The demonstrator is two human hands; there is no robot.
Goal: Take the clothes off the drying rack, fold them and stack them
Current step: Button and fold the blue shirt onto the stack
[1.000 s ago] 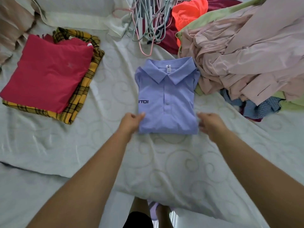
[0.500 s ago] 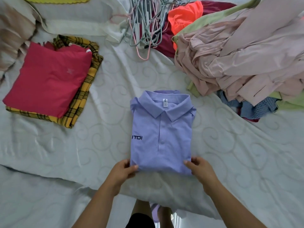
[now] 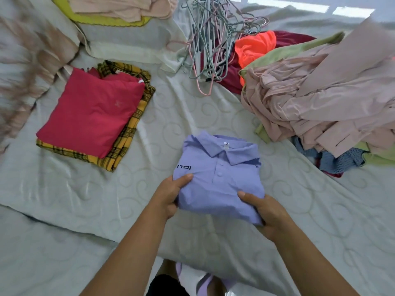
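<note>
Lilac polo shirt point(image 3: 218, 182), folded, sits low centre of frame, its near edge apparently lifted off the pale sheet point(image 3: 64, 199). Left hand point(image 3: 168, 195) grips its left edge, thumb on top, fingers curled beneath. Right hand point(image 3: 267, 212) grips the lower right corner likewise.

Judgement: carry step, toward the red garment point(image 3: 92, 116) stacked on yellow plaid point(image 3: 128, 142), upper left. Keep it level, support underneath, square the edges on landing.

Writing: black chest letters read "ITOI", possibly cut by the fold. White neck tag illegible.

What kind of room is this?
Probably a bedroom: the left hand and right hand hold a folded purple shirt over a bed's quilted white cover, beside loose hangers and a laundry pile.
</note>
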